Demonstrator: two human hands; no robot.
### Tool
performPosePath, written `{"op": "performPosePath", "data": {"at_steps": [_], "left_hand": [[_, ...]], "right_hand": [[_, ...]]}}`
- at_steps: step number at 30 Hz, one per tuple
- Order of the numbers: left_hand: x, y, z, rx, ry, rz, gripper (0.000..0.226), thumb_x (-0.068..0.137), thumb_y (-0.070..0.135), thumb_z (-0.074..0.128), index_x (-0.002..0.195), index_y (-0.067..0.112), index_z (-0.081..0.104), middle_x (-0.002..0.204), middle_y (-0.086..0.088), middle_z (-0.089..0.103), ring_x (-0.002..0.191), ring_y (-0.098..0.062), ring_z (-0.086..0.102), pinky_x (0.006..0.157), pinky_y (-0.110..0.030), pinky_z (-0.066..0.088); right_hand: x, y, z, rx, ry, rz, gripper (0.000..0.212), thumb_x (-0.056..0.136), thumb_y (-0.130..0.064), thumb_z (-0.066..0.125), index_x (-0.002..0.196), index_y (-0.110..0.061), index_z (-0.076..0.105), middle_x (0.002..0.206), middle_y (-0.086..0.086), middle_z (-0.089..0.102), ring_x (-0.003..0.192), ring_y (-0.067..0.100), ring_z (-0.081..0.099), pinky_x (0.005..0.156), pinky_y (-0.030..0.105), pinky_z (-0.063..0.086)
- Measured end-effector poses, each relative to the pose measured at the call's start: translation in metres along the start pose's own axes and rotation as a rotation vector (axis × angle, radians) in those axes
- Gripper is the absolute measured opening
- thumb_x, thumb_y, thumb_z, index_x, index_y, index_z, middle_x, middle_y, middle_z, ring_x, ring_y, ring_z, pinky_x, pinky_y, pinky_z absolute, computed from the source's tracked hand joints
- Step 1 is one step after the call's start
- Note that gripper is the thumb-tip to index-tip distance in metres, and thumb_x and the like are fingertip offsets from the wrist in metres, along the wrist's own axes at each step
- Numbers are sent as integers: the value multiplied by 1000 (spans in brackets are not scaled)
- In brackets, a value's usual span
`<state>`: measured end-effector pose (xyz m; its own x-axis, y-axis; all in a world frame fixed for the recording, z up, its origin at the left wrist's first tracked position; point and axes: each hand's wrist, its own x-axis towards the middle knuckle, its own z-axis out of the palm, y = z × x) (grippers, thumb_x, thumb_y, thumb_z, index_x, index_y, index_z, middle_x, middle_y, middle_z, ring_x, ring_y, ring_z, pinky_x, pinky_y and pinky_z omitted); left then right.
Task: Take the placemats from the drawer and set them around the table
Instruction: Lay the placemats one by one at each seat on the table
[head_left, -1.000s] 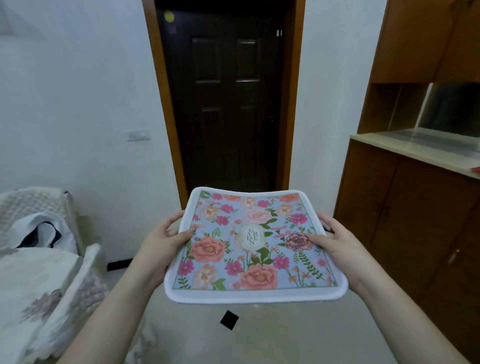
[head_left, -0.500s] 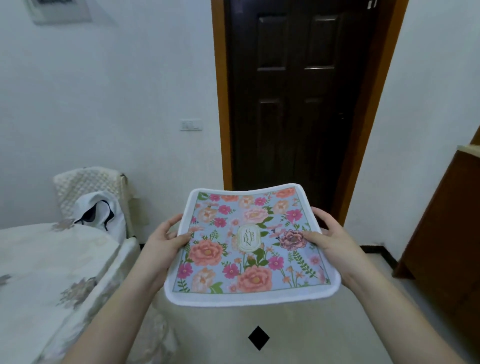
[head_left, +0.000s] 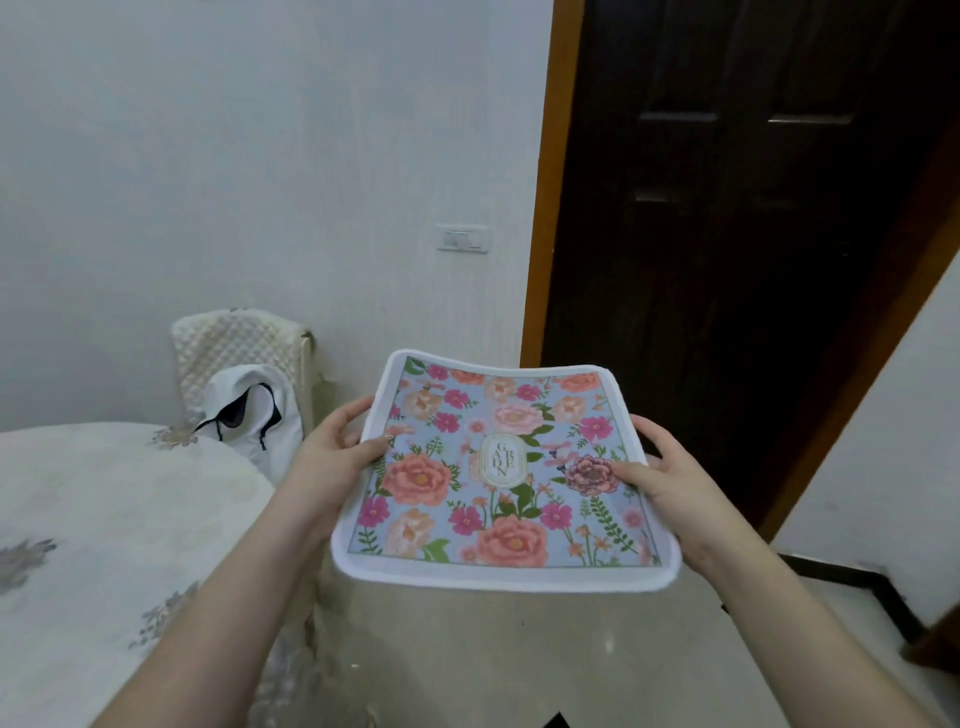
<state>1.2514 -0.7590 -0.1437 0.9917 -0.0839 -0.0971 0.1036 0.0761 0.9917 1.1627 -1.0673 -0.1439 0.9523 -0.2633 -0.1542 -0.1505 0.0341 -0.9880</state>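
placemat (head_left: 498, 478), floral print with white border, held flat in air between both my hands, above floor. left hand (head_left: 332, 457) grips its left edge, thumb on top, fingers underneath. right hand (head_left: 670, 478) grips right edge same way. tabletop (head_left: 104, 519) with pale flowered cloth sits left of left hand, apart from placemat. chair (head_left: 239, 353) with white bag beyond left hand. dark door (head_left: 727, 234) beyond right hand.

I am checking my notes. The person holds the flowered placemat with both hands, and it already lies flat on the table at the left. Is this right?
Not quite. In the head view both hands, left hand and right hand, do hold the flowered placemat, but it is in the air above the floor, beside the table, not lying on it.
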Motion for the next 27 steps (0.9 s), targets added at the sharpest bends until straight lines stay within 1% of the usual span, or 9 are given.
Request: {"op": "performPosePath", "data": {"at_steps": [4, 8, 10, 13, 17, 21, 24, 25, 27], "left_hand": [[48, -2, 3, 46, 60, -10, 47, 93, 2, 62, 134, 25, 52, 95, -11, 74, 66, -27, 74, 48, -35, 58], [99, -6, 9, 94, 101, -13, 49, 94, 5, 61, 137, 27, 50, 100, -10, 75, 75, -31, 75, 55, -40, 60], [123, -7, 12, 89, 133, -27, 48, 94, 7, 63, 136, 26, 50, 103, -10, 75, 78, -32, 75, 56, -41, 60], [157, -8, 19, 64, 181, -48, 47, 93, 6, 63, 135, 25, 52, 103, -10, 75, 80, -33, 75, 56, -41, 60], [190, -8, 26, 49, 252, -67, 44, 95, 4, 61, 133, 24, 53, 100, -9, 76, 81, -34, 74, 58, -43, 61], [215, -11, 19, 57, 364, -80, 46, 94, 6, 62, 134, 28, 54, 94, -6, 77, 80, -32, 75, 56, -40, 60], [229, -12, 5, 74, 445, -87, 45, 94, 5, 62, 133, 27, 54, 91, -8, 76, 75, -29, 75, 52, -36, 59], [233, -11, -3, 78, 466, -86, 46, 93, 6, 63, 133, 27, 54, 93, -9, 76, 76, -30, 75, 55, -39, 60], [242, -11, -22, 83, 498, -84, 47, 93, 8, 65, 133, 29, 55, 97, -10, 76, 80, -33, 75, 68, -48, 60]], "right_hand": [[61, 2, 14, -18, -29, 1, 62, 92, -9, 64, 142, -35, 38, 108, 10, 71, 85, 30, 74, 70, 52, 60], [126, 4, 17, -8, -76, 0, 61, 92, -10, 65, 141, -36, 38, 109, 10, 71, 85, 29, 74, 69, 49, 61], [159, 3, 15, -1, -112, 3, 60, 91, -11, 65, 141, -33, 39, 107, 10, 72, 85, 29, 74, 67, 47, 61], [208, -2, 13, 31, -173, 22, 60, 91, -10, 66, 140, -32, 40, 105, 11, 73, 86, 30, 74, 68, 48, 61], [269, -8, 16, 41, -267, 53, 60, 90, -9, 66, 138, -33, 40, 108, 12, 72, 86, 31, 74, 65, 46, 61], [324, -8, 36, 33, -343, 72, 58, 89, -7, 66, 133, -35, 41, 110, 13, 70, 86, 32, 74, 71, 51, 60], [357, -3, 62, 45, -399, 92, 55, 90, -5, 65, 134, -29, 44, 107, 16, 71, 85, 36, 73, 69, 52, 60], [367, -3, 72, 44, -420, 94, 56, 90, -5, 65, 136, -29, 43, 107, 16, 71, 85, 37, 73, 69, 53, 59], [385, -2, 96, 37, -456, 92, 58, 90, -4, 65, 138, -28, 42, 107, 17, 71, 85, 37, 73, 70, 53, 59]]}}
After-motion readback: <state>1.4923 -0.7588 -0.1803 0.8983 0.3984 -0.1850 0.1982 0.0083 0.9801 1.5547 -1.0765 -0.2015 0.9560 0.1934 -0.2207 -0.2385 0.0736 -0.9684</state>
